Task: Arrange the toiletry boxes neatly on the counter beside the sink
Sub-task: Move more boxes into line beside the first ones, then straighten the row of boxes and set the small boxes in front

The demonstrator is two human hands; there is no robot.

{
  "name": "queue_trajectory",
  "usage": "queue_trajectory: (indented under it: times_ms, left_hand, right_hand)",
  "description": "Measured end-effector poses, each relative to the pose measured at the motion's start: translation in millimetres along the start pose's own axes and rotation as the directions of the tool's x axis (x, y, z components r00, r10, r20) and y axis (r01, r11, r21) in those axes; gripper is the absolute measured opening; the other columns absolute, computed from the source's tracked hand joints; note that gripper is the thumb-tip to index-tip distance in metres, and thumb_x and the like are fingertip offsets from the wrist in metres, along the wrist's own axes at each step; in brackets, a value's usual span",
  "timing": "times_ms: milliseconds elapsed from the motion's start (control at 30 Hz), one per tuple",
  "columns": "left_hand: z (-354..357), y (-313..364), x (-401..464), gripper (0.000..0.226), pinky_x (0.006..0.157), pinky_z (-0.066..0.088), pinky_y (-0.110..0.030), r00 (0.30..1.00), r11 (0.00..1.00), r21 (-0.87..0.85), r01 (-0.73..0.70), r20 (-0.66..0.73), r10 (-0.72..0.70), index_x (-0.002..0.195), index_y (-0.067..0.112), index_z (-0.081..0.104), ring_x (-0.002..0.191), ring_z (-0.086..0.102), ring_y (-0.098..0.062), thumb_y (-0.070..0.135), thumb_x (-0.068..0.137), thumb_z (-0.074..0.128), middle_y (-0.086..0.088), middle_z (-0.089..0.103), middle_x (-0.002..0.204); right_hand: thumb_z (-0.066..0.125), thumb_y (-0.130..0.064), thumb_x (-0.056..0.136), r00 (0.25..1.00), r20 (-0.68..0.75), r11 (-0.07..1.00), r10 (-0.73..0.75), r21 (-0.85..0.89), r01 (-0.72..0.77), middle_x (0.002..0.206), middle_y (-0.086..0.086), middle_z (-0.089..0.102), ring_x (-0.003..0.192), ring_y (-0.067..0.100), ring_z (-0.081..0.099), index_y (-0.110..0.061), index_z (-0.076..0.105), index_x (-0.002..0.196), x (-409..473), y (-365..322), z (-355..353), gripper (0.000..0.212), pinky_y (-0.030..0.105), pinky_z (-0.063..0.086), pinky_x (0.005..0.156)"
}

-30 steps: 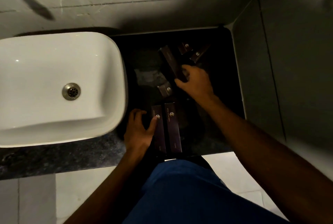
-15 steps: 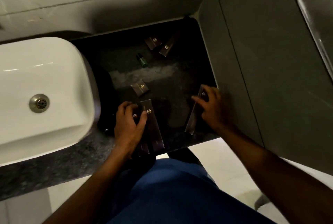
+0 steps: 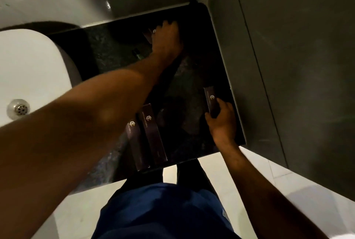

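You are standing over a dark stone counter (image 3: 107, 50) wedged into a dim tiled corner, with a white sink (image 3: 28, 77) to its left. Two long dark toiletry boxes (image 3: 148, 137) are lying side by side near the front edge, already lined up. Your left hand (image 3: 167, 41) is reaching across to the back of the counter, palm down over a small box (image 3: 150, 34); its fingers are hiding whether they are gripping it. Your right hand (image 3: 221, 121) is curling around the near end of another long box (image 3: 211, 100) by the right wall, holding it. A small dark bottle (image 3: 137, 54) is sitting near the middle. You appear to be gathering stray boxes; next you are likely needing to bring both towards the aligned pair, keeping them parallel.
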State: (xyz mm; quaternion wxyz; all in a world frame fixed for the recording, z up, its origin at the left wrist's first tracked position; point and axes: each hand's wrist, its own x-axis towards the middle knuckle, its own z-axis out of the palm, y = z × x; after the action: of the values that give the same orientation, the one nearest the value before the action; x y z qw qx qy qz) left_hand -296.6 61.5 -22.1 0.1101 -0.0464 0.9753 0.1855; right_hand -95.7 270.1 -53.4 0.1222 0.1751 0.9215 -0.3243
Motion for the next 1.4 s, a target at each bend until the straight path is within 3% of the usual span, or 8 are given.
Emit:
queue_trajectory:
  times_ms: [133,267,367,567,667,867,1067,1400]
  left_hand:
    - [-10.6,3.6,11.6,0.044,0.095,0.046,-0.050,0.999,1.000,-0.001,-0.012,0.052,0.012,0.129,0.004,0.047,0.116,0.054,-0.044,0.020,0.089,0.057,-0.023,0.055,0.128]
    - [-49.5,-6.1,-12.1,0.045,0.084,0.049,-0.044,0.991,0.997,-0.074,0.008,-0.131,-0.018,0.115,0.011,0.057,0.106,0.059,-0.035,0.038,0.079,0.067,-0.016,0.062,0.116]
    - [-65.9,-20.3,-64.4,0.039,0.079,0.049,-0.046,0.958,0.979,0.047,-0.200,-0.200,0.205,0.100,0.024,0.061,0.092,0.062,-0.032,0.049,0.072,0.070,-0.008,0.067,0.099]
    - [3.5,-16.2,-148.3,0.038,0.110,0.012,-0.058,0.719,0.665,0.284,-0.690,0.372,0.587,0.118,0.034,0.063,0.125,0.045,-0.025,0.018,0.085,0.056,0.009,0.061,0.123]
    - [25.6,-12.8,-151.0,0.044,0.113,0.005,-0.062,0.650,0.611,0.243,-0.754,0.417,0.635,0.130,0.032,0.057,0.137,0.034,-0.027,0.017,0.088,0.053,0.006,0.052,0.139]
    - [41.3,-19.9,-203.2,0.083,0.114,0.006,-0.064,0.956,0.961,-0.080,-0.266,0.105,0.273,0.144,0.028,0.036,0.146,0.016,-0.029,0.039,0.066,0.064,-0.002,0.028,0.154]
    - [76.2,5.2,-231.0,0.101,0.115,0.006,-0.061,0.940,0.992,0.015,-0.124,0.321,0.113,0.153,0.031,0.008,0.149,-0.001,-0.022,0.061,0.075,0.066,0.004,-0.008,0.163]
    - [92.5,16.2,-247.2,0.098,0.110,0.014,-0.062,0.948,0.985,-0.008,-0.172,0.271,0.167,0.152,0.029,0.011,0.148,0.005,-0.027,0.065,0.076,0.061,-0.001,-0.004,0.163]
  right_hand:
    - [0.078,-0.029,0.081,1.000,0.017,1.000,-0.002,0.029,0.001,0.130,0.006,0.052,0.113,0.027,0.056,-0.020,0.052,0.134,-0.7,3.4,-1.0,0.060,0.027,0.039,0.083]
    - [0.081,-0.027,0.074,0.999,0.043,0.996,-0.020,0.090,0.016,0.118,0.002,0.057,0.101,0.017,0.057,-0.019,0.059,0.123,-1.2,3.8,-10.1,0.054,0.024,0.042,0.077]
    - [0.080,-0.016,0.073,0.997,0.052,0.994,-0.051,0.103,0.045,0.107,0.004,0.063,0.091,0.021,0.064,-0.017,0.067,0.111,0.1,7.7,-19.2,0.040,0.019,0.042,0.071]
    - [0.081,-0.010,0.073,0.992,0.112,0.985,-0.063,0.166,0.044,0.107,0.002,0.067,0.093,0.017,0.065,-0.022,0.068,0.113,12.0,21.2,-27.4,0.043,0.020,0.048,0.074]
    - [0.082,-0.012,0.073,0.987,0.151,0.985,-0.057,0.170,0.031,0.105,-0.002,0.066,0.094,0.018,0.066,-0.026,0.066,0.112,15.7,24.1,-25.2,0.044,0.027,0.053,0.078]
    - [0.082,-0.019,0.077,0.980,0.184,0.981,-0.079,0.187,0.044,0.107,-0.003,0.066,0.094,0.016,0.064,-0.024,0.064,0.116,11.8,24.6,-25.6,0.044,0.023,0.051,0.076]
    - [0.080,-0.020,0.080,0.984,0.165,0.975,-0.071,0.220,0.034,0.117,0.004,0.065,0.098,0.016,0.062,-0.020,0.063,0.119,5.2,17.6,-22.0,0.043,0.017,0.048,0.077]
    - [0.077,-0.020,0.082,0.981,0.190,0.978,-0.046,0.211,0.005,0.122,0.008,0.062,0.108,0.025,0.062,-0.018,0.059,0.123,8.2,10.2,-22.7,0.045,0.037,0.055,0.088]
